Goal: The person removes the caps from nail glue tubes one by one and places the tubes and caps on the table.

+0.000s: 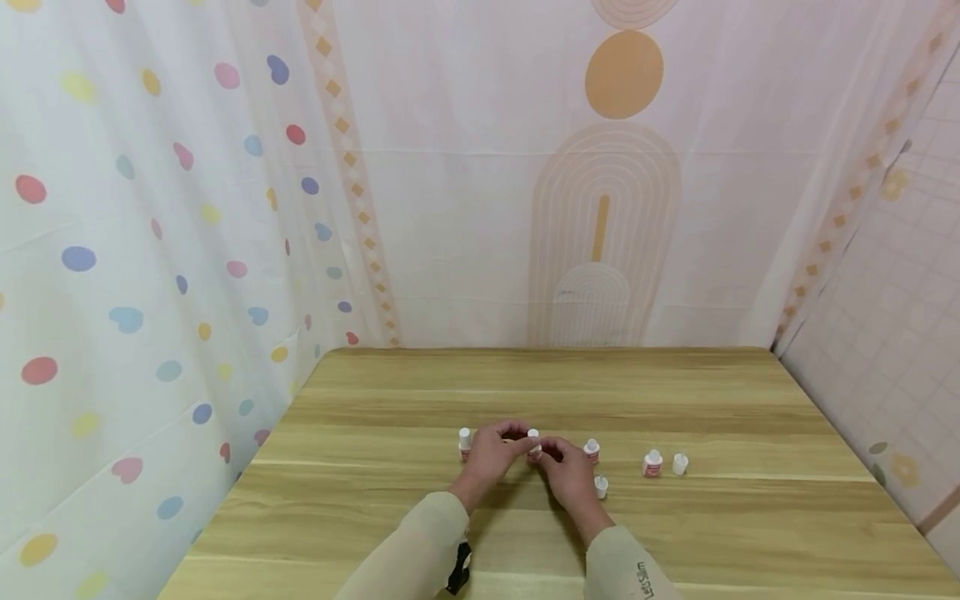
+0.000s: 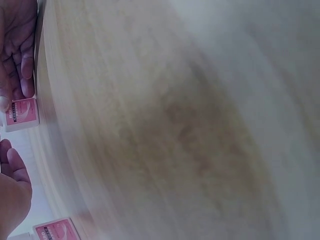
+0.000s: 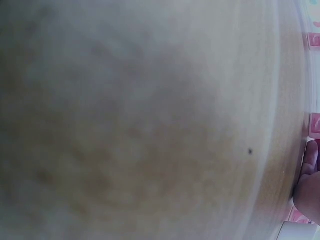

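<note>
Several small white bottles with pink labels stand in a row on the wooden table point(image 1: 525, 383). My left hand point(image 1: 517, 437) and right hand point(image 1: 547, 452) meet at the middle bottle point(image 1: 533, 437), and the fingers of both curl round it. Its white cap shows between the fingertips. In the left wrist view, fingers point(image 2: 20, 55) lie against a pink-labelled bottle point(image 2: 22, 112), and a second label point(image 2: 52, 230) shows below. The right wrist view is blurred: only a fingertip point(image 3: 310, 165) and pink label edges point(image 3: 315, 125) show at the right border.
One bottle point(image 1: 465, 442) stands left of my hands and another point(image 1: 592, 451) just right of them. A small white piece point(image 1: 601, 487) lies nearer me. Farther right stand a bottle point(image 1: 652, 463) and a white piece point(image 1: 680, 464). Patterned curtains point(image 1: 187, 250) close in the table.
</note>
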`<state>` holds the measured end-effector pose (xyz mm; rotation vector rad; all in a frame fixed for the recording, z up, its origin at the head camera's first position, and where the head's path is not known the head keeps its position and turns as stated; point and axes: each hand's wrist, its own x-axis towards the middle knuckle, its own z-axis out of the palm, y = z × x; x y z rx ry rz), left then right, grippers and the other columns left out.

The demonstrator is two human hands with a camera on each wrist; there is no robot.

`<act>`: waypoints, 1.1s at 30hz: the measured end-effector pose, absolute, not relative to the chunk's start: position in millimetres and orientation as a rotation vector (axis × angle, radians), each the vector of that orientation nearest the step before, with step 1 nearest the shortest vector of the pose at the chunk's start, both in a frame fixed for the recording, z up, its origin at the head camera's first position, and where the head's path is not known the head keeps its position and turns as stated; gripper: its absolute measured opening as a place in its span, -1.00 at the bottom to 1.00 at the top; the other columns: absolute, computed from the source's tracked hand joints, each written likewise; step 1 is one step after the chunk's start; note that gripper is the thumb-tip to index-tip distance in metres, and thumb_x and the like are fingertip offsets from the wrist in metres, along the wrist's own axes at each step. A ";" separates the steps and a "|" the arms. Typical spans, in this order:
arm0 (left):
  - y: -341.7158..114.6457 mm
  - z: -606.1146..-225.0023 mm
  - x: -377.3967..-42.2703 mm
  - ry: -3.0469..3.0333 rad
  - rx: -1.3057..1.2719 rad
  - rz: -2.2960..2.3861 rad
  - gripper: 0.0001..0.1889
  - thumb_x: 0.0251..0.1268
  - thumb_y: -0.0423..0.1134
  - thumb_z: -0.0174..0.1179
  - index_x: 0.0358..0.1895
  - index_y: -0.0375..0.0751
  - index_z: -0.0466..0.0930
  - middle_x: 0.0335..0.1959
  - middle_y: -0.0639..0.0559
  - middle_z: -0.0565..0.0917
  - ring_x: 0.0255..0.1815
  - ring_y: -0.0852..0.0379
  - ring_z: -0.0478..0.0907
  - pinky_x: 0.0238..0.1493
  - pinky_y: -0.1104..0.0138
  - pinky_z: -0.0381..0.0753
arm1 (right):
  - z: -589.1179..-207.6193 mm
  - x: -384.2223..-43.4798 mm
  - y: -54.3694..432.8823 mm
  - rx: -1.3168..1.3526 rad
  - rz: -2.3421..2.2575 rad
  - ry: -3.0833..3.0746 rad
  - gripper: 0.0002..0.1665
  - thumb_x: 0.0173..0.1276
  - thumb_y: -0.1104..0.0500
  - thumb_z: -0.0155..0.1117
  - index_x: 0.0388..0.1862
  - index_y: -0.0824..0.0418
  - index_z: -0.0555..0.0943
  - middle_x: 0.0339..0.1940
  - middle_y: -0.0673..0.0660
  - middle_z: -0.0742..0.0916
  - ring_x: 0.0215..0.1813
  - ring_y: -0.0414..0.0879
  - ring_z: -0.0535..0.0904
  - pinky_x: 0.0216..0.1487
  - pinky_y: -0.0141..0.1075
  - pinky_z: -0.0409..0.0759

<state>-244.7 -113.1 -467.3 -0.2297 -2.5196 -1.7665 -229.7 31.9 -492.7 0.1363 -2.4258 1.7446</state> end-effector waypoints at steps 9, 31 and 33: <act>-116.9 -465.5 -241.1 -2.500 -0.278 -1.831 -0.78 0.31 -0.19 0.34 -0.05 -0.18 0.73 -0.13 0.01 0.71 -0.06 0.05 0.59 -0.15 0.22 0.62 | -492.0 -230.0 31.8 0.137 1.752 -2.421 -0.88 0.37 0.31 0.31 -0.16 0.30 0.71 -0.28 0.08 0.77 -0.10 -0.02 0.66 -0.01 -0.13 0.57; -115.2 -469.0 -244.6 -2.531 -0.245 -1.787 -0.80 0.31 -0.21 0.33 -0.07 -0.19 0.73 -0.15 0.04 0.71 -0.08 0.09 0.59 -0.13 0.25 0.62 | -491.8 -228.3 31.9 0.141 1.765 -2.423 -0.87 0.38 0.30 0.31 -0.14 0.32 0.71 -0.25 0.10 0.76 -0.10 -0.01 0.66 -0.01 -0.12 0.57; -115.0 -468.8 -244.5 -2.538 -0.239 -1.782 -0.80 0.32 -0.20 0.33 -0.08 -0.18 0.73 -0.15 0.05 0.70 -0.08 0.10 0.58 -0.13 0.25 0.61 | -491.6 -228.4 31.8 0.143 1.763 -2.423 -0.87 0.38 0.29 0.31 -0.14 0.32 0.71 -0.25 0.10 0.76 -0.09 -0.01 0.66 -0.02 -0.12 0.57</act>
